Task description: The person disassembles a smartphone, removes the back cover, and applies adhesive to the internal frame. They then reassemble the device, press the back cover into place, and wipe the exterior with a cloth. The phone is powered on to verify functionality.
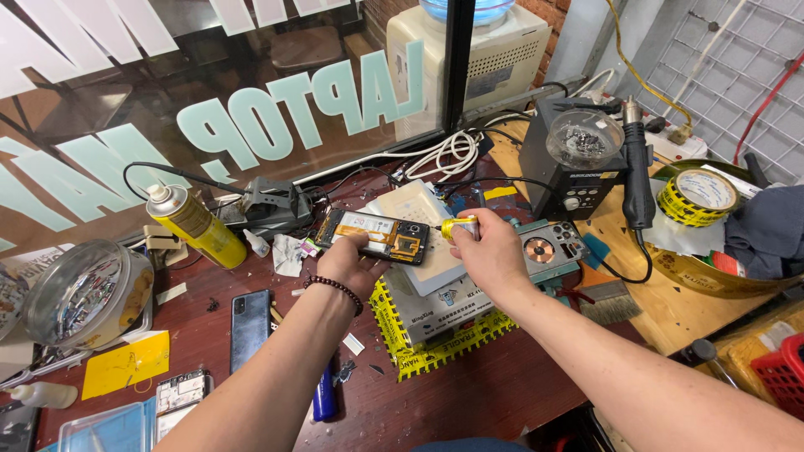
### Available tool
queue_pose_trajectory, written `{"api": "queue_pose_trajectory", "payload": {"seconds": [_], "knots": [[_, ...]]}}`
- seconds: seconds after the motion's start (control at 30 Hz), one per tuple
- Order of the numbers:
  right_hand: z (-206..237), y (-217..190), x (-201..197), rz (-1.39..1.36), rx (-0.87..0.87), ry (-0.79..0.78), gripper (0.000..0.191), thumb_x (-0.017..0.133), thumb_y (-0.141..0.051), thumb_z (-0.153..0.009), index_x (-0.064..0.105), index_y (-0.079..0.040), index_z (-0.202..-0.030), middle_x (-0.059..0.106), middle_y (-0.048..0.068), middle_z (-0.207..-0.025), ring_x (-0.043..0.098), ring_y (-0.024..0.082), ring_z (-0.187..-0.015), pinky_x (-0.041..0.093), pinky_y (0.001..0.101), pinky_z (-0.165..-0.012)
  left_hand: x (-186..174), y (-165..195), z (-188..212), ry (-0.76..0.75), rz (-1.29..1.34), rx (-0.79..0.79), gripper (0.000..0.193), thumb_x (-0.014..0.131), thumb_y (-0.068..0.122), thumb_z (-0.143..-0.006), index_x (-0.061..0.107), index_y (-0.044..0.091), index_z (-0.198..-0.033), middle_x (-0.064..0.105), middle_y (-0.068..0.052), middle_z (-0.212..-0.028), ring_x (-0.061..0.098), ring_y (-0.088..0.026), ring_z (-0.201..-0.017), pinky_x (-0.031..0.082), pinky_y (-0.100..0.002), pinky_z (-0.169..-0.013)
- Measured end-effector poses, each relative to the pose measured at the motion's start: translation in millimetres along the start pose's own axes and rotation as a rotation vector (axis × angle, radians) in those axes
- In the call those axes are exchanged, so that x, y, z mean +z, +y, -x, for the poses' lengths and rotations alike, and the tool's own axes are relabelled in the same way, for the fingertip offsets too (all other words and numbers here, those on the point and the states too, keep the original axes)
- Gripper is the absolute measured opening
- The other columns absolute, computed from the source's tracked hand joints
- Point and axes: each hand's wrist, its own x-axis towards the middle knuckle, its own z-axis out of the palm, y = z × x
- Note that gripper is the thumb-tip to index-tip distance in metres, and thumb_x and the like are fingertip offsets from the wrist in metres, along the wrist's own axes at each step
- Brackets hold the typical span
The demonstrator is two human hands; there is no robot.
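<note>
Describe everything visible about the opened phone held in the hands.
The opened phone is a dark slab with its back cover off, showing a white panel, orange flex strips and a black camera block at its right end. It lies roughly level, long side across the view, above a white tray. The left hand grips its lower edge from beneath. The right hand points a yellow-handled screwdriver at its right end.

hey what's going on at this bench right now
A person is working on an opened phone with its back cover off. The left hand holds it up over the cluttered table, while the right hand holds a yellow-handled screwdriver, its tip at the phone's upper end. Another phone lies beside them.
</note>
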Motion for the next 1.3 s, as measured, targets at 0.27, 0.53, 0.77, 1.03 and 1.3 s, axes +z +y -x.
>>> {"api": "queue_pose_trajectory", "payload": {"seconds": [0.27, 0.53, 0.77, 1.03, 1.3], "knots": [[-3, -7, 7, 0.047, 0.004, 0.011, 0.027, 0.065, -0.013, -0.093, 0.067, -0.001, -0.117, 0.077, 0.012, -0.095, 0.078, 0.016, -0.077, 0.061, 0.0282, -0.066, 6, -2, 17, 0.029, 0.024, 0.018, 0.032, 0.050, 0.005, -0.100, 0.051, 0.000, -0.131, 0.063, -0.020, -0.129, 0.063, -0.039, -0.122, 0.047, -0.062, -0.111], [-1, -10, 5, 0.144, 0.009, -0.020, 0.027, 0.064, -0.013, -0.094, 0.067, -0.002, -0.118, 0.078, 0.011, -0.092, 0.078, 0.016, -0.076, 0.059, 0.0302, -0.066, 11, -2, 27, 0.035, 0.038, 0.028, 0.031, 0.049, 0.004, -0.100, 0.050, 0.000, -0.131, 0.063, -0.020, -0.128, 0.063, -0.038, -0.120, 0.048, -0.062, -0.109], [0, -6, 3, 0.205, -0.045, -0.016, 0.027, 0.065, -0.014, -0.092, 0.068, -0.004, -0.117, 0.078, 0.011, -0.086, 0.077, 0.016, -0.074, 0.058, 0.0316, -0.067, 12, -2, 30, 0.064, 0.048, 0.049, 0.030, 0.051, 0.004, -0.100, 0.051, 0.000, -0.130, 0.063, -0.019, -0.125, 0.065, -0.037, -0.117, 0.051, -0.063, -0.107], [7, -5, 0, 0.266, -0.080, -0.032, 0.029, 0.066, -0.016, -0.090, 0.069, -0.005, -0.117, 0.078, 0.009, -0.081, 0.077, 0.016, -0.074, 0.057, 0.0317, -0.067, 9, -3, 25, 0.059, 0.052, 0.053, 0.031, 0.052, 0.003, -0.099, 0.051, 0.000, -0.130, 0.063, -0.020, -0.126, 0.065, -0.039, -0.117, 0.048, -0.064, -0.107], [15, -7, -2, 0.298, -0.113, -0.042, 0.028, 0.067, -0.016, -0.090, 0.070, -0.006, -0.116, 0.078, 0.010, -0.079, 0.076, 0.017, -0.073, 0.057, 0.0320, -0.068, 9, -4, 23, 0.046, 0.047, 0.055, 0.031, 0.052, 0.003, -0.099, 0.052, 0.001, -0.129, 0.063, -0.019, -0.126, 0.064, -0.039, -0.118, 0.048, -0.065, -0.108]]}}
